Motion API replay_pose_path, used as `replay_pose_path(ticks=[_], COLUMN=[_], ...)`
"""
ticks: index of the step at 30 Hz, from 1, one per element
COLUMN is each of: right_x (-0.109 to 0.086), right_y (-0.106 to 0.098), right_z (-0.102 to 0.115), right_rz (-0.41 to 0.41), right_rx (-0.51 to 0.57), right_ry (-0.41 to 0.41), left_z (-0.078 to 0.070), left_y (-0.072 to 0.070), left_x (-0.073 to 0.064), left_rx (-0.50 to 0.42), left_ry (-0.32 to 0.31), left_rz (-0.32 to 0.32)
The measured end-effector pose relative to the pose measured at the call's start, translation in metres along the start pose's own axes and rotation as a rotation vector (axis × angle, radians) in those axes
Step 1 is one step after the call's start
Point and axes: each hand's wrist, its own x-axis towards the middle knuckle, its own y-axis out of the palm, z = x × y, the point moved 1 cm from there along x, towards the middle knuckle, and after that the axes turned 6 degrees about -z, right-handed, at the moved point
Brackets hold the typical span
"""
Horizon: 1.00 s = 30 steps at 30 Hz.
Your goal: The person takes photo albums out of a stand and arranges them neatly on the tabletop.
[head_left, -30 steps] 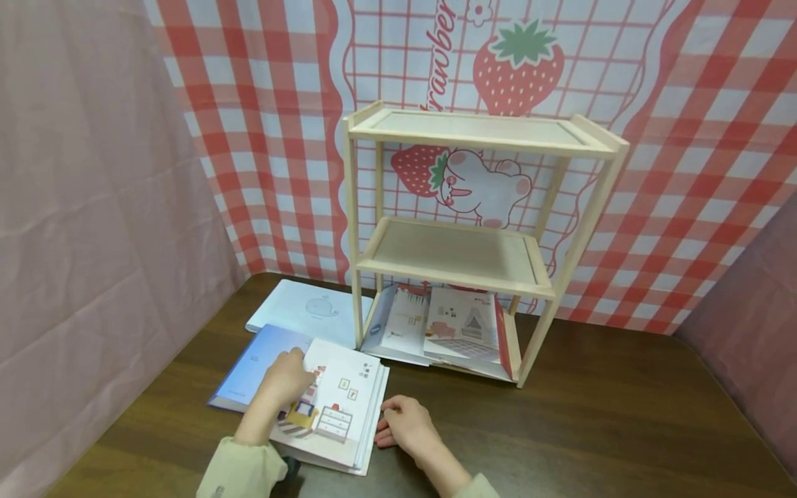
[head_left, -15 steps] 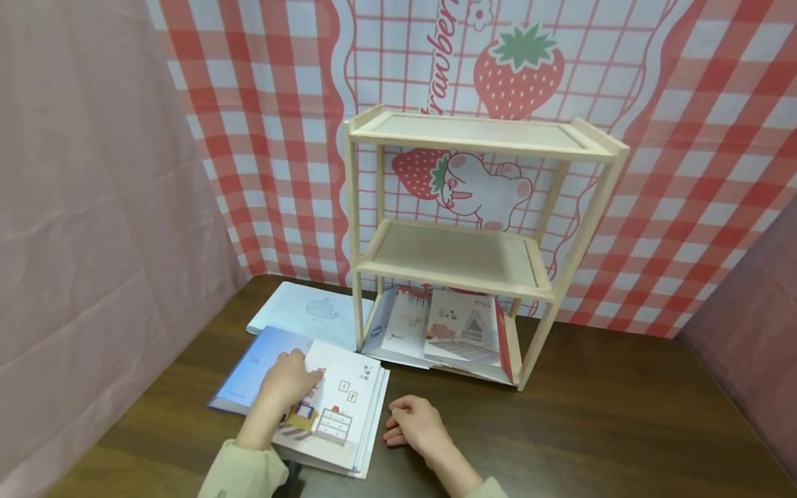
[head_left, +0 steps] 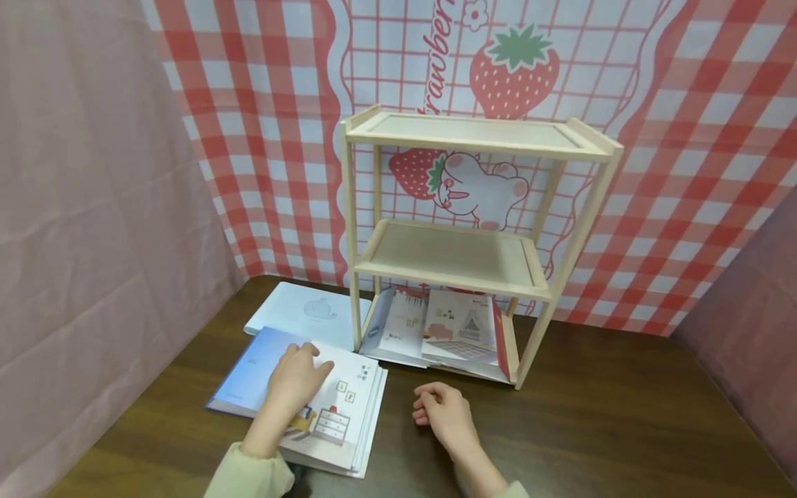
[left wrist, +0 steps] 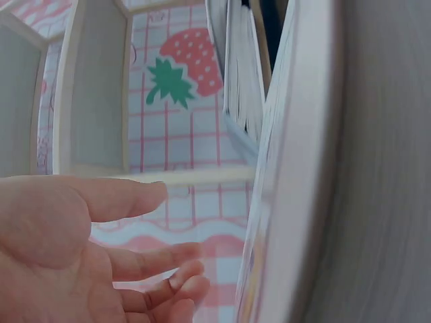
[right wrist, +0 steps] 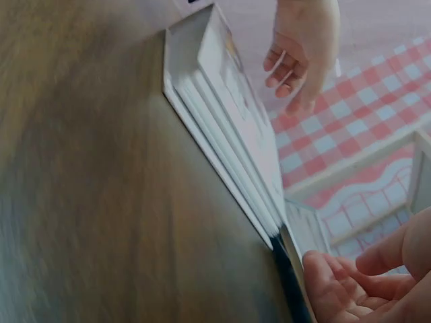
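Note:
A thick white book (head_left: 358,422) with a drawn chest of drawers on its cover lies on the table, overlapping a blue book (head_left: 245,380) to its left. My left hand (head_left: 295,380) hovers over the white book's upper left, fingers loosely bent. In the right wrist view a gap shows between this hand (right wrist: 306,44) and the cover, and the left wrist view shows nothing in its palm (left wrist: 60,249). Right of the white book, apart from it, my right hand (head_left: 448,418) is over the table with relaxed, slightly curled fingers and holds nothing.
Behind the books stands a pale wooden shelf (head_left: 454,285). Two books (head_left: 461,321) with drawn covers lean on its lowest level. A light book with a whale drawing (head_left: 292,308) lies left of the shelf. A checked strawberry cloth (head_left: 274,138) hangs behind.
My right hand has moved right and slightly away from the white book's edge. My left hand has shifted a little right and up across the cover. The books have stayed in place.

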Motion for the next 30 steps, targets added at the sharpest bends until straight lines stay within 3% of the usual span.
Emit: replay_pose_path(ticks=[11, 20, 30], right_x=[0.005, 0.008, 0.018], right_y=[-0.040, -0.064, -0.080], right_z=[-0.001, -0.005, -0.029], right_rz=[-0.207, -0.296, -0.428], right_rx=[-0.034, -0.034, -0.087], right_ry=[0.011, 0.031, 0.038], left_z=[-0.021, -0.034, -0.057], left_y=[0.011, 0.017, 0.028], left_x=[-0.006, -0.002, 0.001], left_rx=[-0.038, -0.091, -0.201], left_ry=[0.105, 0.148, 0.181], left_rz=[-0.044, -0.057, -0.071])
